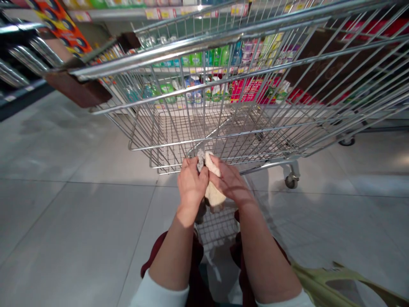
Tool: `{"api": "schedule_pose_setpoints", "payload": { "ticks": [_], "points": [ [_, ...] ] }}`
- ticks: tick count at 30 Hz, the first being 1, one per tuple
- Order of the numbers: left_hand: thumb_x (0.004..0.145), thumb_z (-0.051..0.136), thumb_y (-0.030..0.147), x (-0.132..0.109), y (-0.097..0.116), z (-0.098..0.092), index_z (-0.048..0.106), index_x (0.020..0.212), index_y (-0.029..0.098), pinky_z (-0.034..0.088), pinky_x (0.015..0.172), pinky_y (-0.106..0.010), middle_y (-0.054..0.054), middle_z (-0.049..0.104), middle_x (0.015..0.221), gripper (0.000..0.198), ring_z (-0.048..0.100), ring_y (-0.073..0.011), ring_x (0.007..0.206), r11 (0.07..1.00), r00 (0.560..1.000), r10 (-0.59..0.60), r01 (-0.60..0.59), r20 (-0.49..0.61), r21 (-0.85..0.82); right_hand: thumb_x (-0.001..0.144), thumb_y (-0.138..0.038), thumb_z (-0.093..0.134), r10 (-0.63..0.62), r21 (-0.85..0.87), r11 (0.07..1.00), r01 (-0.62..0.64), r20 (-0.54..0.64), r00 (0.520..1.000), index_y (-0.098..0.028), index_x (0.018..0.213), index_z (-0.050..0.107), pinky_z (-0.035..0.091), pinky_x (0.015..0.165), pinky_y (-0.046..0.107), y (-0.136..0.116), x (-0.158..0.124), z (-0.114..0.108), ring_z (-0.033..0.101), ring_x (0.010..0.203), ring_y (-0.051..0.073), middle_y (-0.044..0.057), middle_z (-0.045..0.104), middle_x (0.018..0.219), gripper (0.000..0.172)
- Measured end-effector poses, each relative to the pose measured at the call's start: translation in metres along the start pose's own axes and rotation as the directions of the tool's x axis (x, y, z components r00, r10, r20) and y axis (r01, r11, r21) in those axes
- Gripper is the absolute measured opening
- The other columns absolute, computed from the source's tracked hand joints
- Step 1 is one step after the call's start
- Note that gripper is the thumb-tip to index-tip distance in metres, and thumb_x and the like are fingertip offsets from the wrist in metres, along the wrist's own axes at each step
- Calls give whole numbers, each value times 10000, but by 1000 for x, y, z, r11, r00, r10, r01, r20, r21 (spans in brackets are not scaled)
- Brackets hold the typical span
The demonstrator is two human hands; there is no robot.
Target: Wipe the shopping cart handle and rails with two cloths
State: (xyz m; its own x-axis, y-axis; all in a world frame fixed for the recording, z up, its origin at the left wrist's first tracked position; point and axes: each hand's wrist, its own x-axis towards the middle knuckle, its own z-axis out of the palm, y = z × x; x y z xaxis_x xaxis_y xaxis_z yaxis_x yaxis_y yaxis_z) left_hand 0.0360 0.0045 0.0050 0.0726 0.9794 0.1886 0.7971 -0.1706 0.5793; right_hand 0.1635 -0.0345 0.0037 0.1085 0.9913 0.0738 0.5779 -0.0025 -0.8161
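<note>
My left hand (191, 181) and my right hand (229, 179) meet at the lower edge of a metal shopping cart (204, 140). Between them is a bunched cream cloth (214, 195), its folds pressed between the fingers and its lower end hanging below my right hand. A small crumpled grey piece of cloth (200, 158) pokes up by my left fingertips; whether it is joined to the cream one, I cannot tell. Both hands are closed. The cart's lower wires lie right behind the fingers, and any contact with them is hidden.
Shelves of colourful bottles and packs (194, 57) stand behind the cart. One cart wheel (291, 181) rests on the tiled floor (79, 226). Wire mesh (217, 230) shows between my knees. A yellow-green bag (319, 283) lies at bottom right, and a dark rack (24, 68) stands at left.
</note>
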Motion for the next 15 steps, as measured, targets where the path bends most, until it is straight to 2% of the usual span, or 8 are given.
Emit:
{"api": "schedule_pose_setpoints", "payload": {
  "ticks": [2,3,4,6,8,10,12,15],
  "points": [
    [826,517,272,-1,-3,-1,683,1027,184,499,793,-372,-81,603,939,275,606,-243,859,1000,999,-5,5,32,-1,878,-302,596,25,-10,1000,-25,25,999,-247,1397,538,426,1144,417,-3,0,-1,572,1278,228,40,614,1365,525],
    [820,526,268,-2,-4,-3,684,1018,190,497,793,-365,-71,606,930,266,605,-234,853,1000,1000,4,-4,8,-27,872,-287,603,9,-9,1000,-9,24,1000,-243,1377,555,434,1135,417,-5,1,-2,586,1259,227,39,627,1348,510],
    [813,535,261,-3,-4,-4,684,1020,195,495,803,-358,-60,610,923,263,604,-226,858,998,999,17,-20,-44,-66,863,-272,609,-21,-1,1000,21,13,1000,-236,1353,573,448,1122,406,-7,2,-2,602,1235,222,37,641,1327,492],
    [803,547,240,-5,-3,-7,680,1052,201,488,844,-343,-44,622,930,284,601,-208,900,985,973,31,-69,-227,-158,849,-256,615,-108,43,993,110,-39,993,-219,1308,603,482,1085,356,-10,4,-1,629,1187,198,32,664,1289,461],
    [811,546,223,-7,0,-9,666,1117,201,474,904,-331,-41,631,981,329,591,-196,973,966,907,28,-132,-420,-222,851,-262,610,-188,93,975,200,-124,974,-204,1305,600,488,1075,314,-12,6,2,629,1183,176,36,659,1296,458],
    [826,541,215,-8,2,-10,643,1185,201,459,942,-321,-46,629,1040,374,579,-187,1024,954,856,26,-175,-516,-242,870,-292,591,-256,102,956,275,-168,952,-190,1341,570,471,1098,315,-13,7,5,602,1230,175,53,627,1345,482],
    [833,532,211,-7,2,-10,625,1214,203,459,941,-318,-50,620,1060,392,574,-183,1025,953,859,34,-182,-512,-241,895,-323,555,-312,78,942,327,-159,937,-182,1390,525,457,1118,340,-12,10,9,568,1279,184,72,592,1388,515],
    [823,519,210,-3,1,-10,643,1122,204,475,875,-315,-45,602,990,324,571,-183,952,965,897,41,-150,-440,-216,919,-314,502,-359,58,928,369,-136,923,-174,1437,471,452,1125,356,-11,13,14,545,1308,185,89,573,1408,538]
  ]
}}
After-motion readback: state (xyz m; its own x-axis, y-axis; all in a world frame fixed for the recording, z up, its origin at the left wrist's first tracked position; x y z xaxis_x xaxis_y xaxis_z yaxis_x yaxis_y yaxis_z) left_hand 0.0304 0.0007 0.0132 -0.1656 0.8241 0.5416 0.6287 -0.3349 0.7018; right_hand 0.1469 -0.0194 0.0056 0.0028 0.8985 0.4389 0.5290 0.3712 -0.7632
